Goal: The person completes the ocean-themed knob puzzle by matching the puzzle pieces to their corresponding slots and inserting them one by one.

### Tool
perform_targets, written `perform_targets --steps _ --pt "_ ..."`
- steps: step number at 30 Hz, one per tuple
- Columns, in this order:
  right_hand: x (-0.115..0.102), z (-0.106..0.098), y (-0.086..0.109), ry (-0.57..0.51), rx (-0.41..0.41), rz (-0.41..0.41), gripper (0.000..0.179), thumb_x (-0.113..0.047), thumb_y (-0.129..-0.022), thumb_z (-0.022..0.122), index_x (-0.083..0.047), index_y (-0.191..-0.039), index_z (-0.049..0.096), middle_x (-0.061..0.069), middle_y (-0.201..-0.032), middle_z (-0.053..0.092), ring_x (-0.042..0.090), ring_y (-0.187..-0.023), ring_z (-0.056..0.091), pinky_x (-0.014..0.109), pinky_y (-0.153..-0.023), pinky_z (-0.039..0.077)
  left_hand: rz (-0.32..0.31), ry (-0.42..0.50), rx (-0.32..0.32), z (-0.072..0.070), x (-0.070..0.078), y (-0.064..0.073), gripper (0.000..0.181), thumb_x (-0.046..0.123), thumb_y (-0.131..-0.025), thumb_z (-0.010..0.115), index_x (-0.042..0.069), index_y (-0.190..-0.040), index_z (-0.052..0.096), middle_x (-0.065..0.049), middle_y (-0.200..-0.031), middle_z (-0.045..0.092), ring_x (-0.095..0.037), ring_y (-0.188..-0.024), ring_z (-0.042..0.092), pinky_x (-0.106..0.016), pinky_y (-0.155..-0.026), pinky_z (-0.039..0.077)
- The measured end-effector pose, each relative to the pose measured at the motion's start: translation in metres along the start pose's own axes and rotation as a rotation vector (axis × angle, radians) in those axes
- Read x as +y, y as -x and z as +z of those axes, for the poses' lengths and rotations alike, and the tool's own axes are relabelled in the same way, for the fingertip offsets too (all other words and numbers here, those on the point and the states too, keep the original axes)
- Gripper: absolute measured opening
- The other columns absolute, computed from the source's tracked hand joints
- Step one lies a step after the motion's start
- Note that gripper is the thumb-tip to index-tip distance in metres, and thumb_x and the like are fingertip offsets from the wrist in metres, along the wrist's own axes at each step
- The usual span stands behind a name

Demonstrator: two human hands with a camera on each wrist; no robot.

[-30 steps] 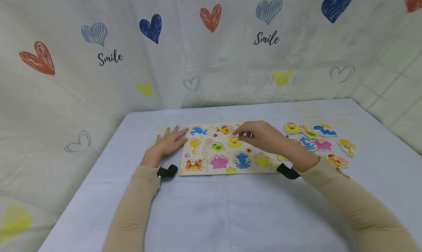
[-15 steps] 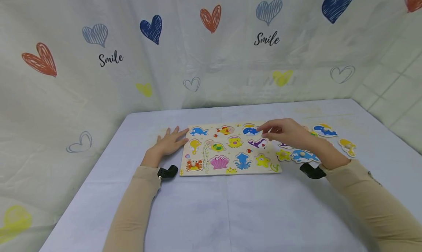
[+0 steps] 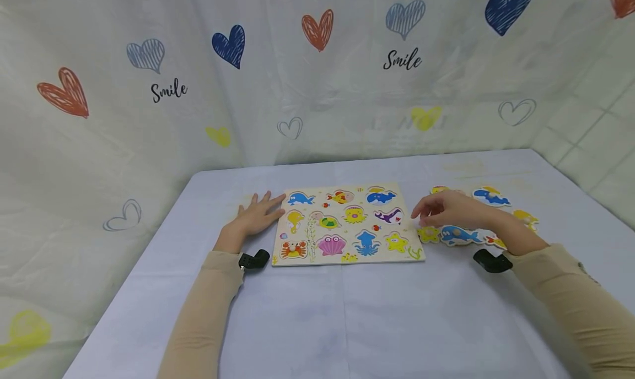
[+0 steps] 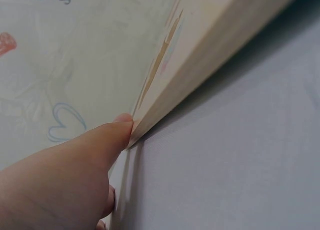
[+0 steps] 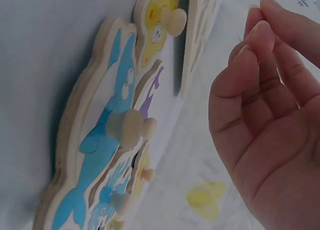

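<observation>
My left hand [image 3: 255,215] lies with spread fingers at the left edge of a pale wooden puzzle board [image 3: 349,229]; in the left wrist view its thumb [image 4: 117,132] touches the board's edge. Printed sea animals cover the board, and the crab [image 3: 294,249] at its lower left shows up brightest. Just right of the board, my right hand [image 3: 446,208] hovers over loose knobbed pieces, its fingers loosely bent and holding nothing. Below it lie a yellow starfish piece [image 3: 429,234] and a blue whale piece [image 3: 458,236]. The hand hides part of the pile.
Farther right lie another whale piece [image 3: 491,196], a yellow piece [image 3: 526,219] and a red-and-yellow piece [image 3: 495,241] partly under the right wrist. A white cloth covers the table [image 3: 297,318]. Behind it hangs a curtain [image 3: 347,92] printed with hearts.
My right hand has moved right, from above the board to over the loose pieces, uncovering the board's right side. My left hand stays at the left edge.
</observation>
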State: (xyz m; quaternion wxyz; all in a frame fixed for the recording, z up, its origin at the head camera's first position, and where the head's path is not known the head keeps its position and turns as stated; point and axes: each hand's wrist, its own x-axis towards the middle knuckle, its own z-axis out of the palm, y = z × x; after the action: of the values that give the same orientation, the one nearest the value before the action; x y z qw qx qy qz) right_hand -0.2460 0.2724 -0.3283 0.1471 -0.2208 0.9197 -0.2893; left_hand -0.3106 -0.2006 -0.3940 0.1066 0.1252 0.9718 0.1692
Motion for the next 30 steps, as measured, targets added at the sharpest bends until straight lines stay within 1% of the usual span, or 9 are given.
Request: perform_targets --steps 2,4,7,9,11,13,22,30 --pt "0.005 0.0 0.0 0.036 -0.013 0.01 0.019 -0.022 -0.095 0.076 -0.012 -0.111 0.074 -0.003 -0.092 0.063 0.018 -0.087 0.056 0.032 -0.077 0.049 0.001 0.002 0.002 0.0 0.0 0.0 0.064 0.056 -0.108 0.038 0.03 -0.165 0.024 -0.017 -0.171 0.004 -0.047 -0.153 -0.009 -0.075 -0.113 -0.006" --pt "0.011 0.0 0.0 0.056 -0.026 0.016 0.018 -0.023 -0.095 0.076 -0.012 -0.109 0.074 -0.004 -0.088 0.063 0.018 -0.086 0.054 0.037 -0.081 0.039 0.0 0.003 0.003 0.0 0.0 0.0 0.064 0.056 -0.108 0.038 0.03 -0.165 0.024 -0.017 -0.171 0.005 -0.047 -0.153 -0.009 -0.075 -0.113 -0.006" --pt "0.016 0.001 0.001 0.063 -0.048 0.033 0.018 -0.023 -0.095 0.076 -0.011 -0.108 0.074 -0.004 -0.084 0.062 0.017 -0.083 0.053 0.037 -0.077 0.036 -0.002 0.004 0.003 0.0 0.0 0.0 0.064 0.055 -0.108 0.038 0.03 -0.165 0.024 -0.017 -0.171 0.005 -0.047 -0.153 -0.009 -0.075 -0.113 -0.006" --pt "0.018 0.002 0.002 0.052 -0.062 0.047 0.017 -0.021 -0.095 0.075 -0.009 -0.108 0.074 -0.004 -0.083 0.061 0.017 -0.08 0.053 0.033 -0.074 0.039 -0.004 0.003 0.003 0.0 0.0 0.0 0.064 0.055 -0.108 0.038 0.03 -0.165 0.024 -0.017 -0.17 0.005 -0.047 -0.153 -0.009 -0.075 -0.113 -0.006" --pt "0.018 0.002 0.003 0.045 -0.073 0.057 0.016 -0.018 -0.095 0.074 -0.008 -0.108 0.075 -0.003 -0.084 0.06 0.017 -0.079 0.053 0.027 -0.066 0.044 -0.005 0.003 0.003 0.0 0.0 0.0 0.064 0.055 -0.108 0.038 0.03 -0.165 0.024 -0.016 -0.17 0.005 -0.047 -0.153 -0.009 -0.075 -0.113 -0.006" --pt "0.019 0.003 0.003 0.041 -0.079 0.06 0.016 -0.017 -0.096 0.073 -0.007 -0.108 0.075 -0.003 -0.084 0.06 0.017 -0.079 0.053 0.025 -0.065 0.045 -0.004 0.004 0.002 0.0 0.001 0.0 0.064 0.055 -0.108 0.039 0.03 -0.165 0.025 -0.016 -0.17 0.005 -0.047 -0.153 -0.009 -0.075 -0.113 -0.006" --pt "0.021 0.004 0.0 0.077 -0.065 0.071 0.014 -0.017 -0.093 0.077 -0.007 -0.103 0.078 -0.005 -0.086 0.067 0.016 -0.078 0.055 0.026 -0.066 0.049 0.0 0.006 0.006 0.0 0.001 0.0 0.064 0.054 -0.108 0.039 0.03 -0.165 0.025 -0.017 -0.17 0.006 -0.047 -0.153 -0.008 -0.075 -0.113 -0.006" --pt "0.02 0.006 0.0 0.116 -0.059 0.058 0.012 -0.018 -0.093 0.078 -0.008 -0.1 0.079 -0.006 -0.084 0.066 0.015 -0.077 0.055 0.026 -0.066 0.049 -0.001 0.0 0.003 0.0 0.002 0.001 0.064 0.055 -0.107 0.04 0.03 -0.165 0.025 -0.017 -0.17 0.006 -0.047 -0.153 -0.008 -0.075 -0.113 -0.005"
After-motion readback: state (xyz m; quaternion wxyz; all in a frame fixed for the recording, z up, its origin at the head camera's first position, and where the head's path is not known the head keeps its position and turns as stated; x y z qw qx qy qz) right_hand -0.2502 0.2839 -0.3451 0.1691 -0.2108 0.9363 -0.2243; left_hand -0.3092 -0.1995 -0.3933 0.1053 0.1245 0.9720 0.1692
